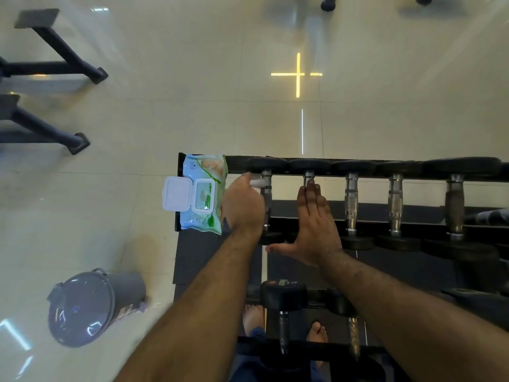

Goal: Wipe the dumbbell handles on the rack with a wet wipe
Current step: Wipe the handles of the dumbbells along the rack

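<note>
Furthest left on the floor I have the grey lidded bin (93, 307), well apart from the work. Next comes the wet-wipe pack (202, 193), lying on the left end of the dumbbell rack (413, 176) with its white flip lid thrown open to the left.

Just right of the pack is my left hand (243, 206). Its fingers are curled round a white wet wipe (256, 183), and that wipe is pressed against the first dumbbell handle (266, 199), up near the far end where the handle meets the black head. The handle's long axis runs away from me, from the near rail to the far rail, so the wipe has most of the handle's length lying toward me from where it sits now. I judge that the stroke must travel along that axis, back toward my body, not across it.

My right hand (314, 224) lies flat and open, fingers straight and together, thumb spread out to the left, resting over the second dumbbell handle (308, 176); only the far tip of that handle shows beyond my fingertips. It holds nothing, and seems to steady me on the rack.

Further right stand three more handles, the third (351, 202), fourth (395, 202) and fifth (455, 205), all parallel to the first and untouched by either hand. The left hand has the wipe, so each of these lies rightward of the grip, and the right hand sits between.
</note>
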The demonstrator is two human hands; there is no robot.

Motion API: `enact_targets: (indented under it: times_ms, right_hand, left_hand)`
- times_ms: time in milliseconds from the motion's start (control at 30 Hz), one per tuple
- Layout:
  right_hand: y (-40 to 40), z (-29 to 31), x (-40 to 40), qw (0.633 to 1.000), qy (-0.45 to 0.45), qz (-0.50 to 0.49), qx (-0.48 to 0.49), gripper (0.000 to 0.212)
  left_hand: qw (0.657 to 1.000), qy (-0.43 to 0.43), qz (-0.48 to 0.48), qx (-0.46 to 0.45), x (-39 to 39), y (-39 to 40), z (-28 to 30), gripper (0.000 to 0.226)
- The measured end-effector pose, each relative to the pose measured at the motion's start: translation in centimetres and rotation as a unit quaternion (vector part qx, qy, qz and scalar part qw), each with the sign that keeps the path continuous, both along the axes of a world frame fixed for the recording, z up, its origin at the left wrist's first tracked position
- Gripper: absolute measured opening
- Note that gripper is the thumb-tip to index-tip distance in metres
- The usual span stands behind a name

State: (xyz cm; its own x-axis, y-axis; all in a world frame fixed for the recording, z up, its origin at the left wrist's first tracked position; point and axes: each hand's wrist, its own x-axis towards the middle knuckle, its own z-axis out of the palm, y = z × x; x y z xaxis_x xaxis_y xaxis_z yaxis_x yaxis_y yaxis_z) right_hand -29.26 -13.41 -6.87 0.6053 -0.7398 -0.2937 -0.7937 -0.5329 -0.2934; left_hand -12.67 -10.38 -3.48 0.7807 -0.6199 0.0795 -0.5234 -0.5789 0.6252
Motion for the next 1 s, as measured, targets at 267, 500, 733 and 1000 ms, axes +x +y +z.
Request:
enact_targets:
  times_ms: [267,500,733,1000]
  right_hand:
    - [-0.2,-0.2,0.1,1.000,0.002,0.000,-0.003,0.163]
    - [-0.1,0.0,-0.1,1.000,0.001,0.004,0.010,0.164]
    - [-0.2,-0.1,0.0,1.000,0.002,0.009,0.006,0.164]
    - [-0.1,0.0,-0.1,1.000,-0.005,0.007,0.005,0.165]
  left_hand:
    - [0.908,-0.220,-0.332,0.131,-2.0,-1.7,-2.5,0.038]
    - [0.807,-0.363,-0.420,0.199,0.5,-0.5,-2.8,0.044]
    - [0.846,-0.108,-0.490,0.181,0.4,4.9,-0.1,0.050]
    - [0.878,0.027,-0.413,0.239,1.8,-0.9,4.1,0.026]
